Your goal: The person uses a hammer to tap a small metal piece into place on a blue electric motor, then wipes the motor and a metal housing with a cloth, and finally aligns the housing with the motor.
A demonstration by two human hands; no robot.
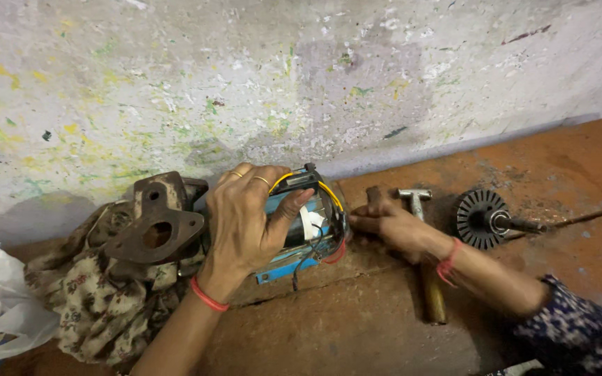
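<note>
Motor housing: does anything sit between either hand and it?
Nothing visible does. The left hand already grips the motor housing from above, and the right hand touches its open end where the wires loop. The hammer lies behind the right hand.

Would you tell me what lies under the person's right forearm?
A hammer: its metal head shows above the right hand and its handle end below the forearm; the middle of the handle is covered.

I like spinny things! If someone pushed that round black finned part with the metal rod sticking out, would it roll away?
Probably, a little. The finned rotor lies on its side on the rusty bench, and its round disc would likely roll. The shaft sticking out might make it curve rather than go straight. It looks like solid metal, so probably heavy for its size, and the rough surface may slow it.
</note>
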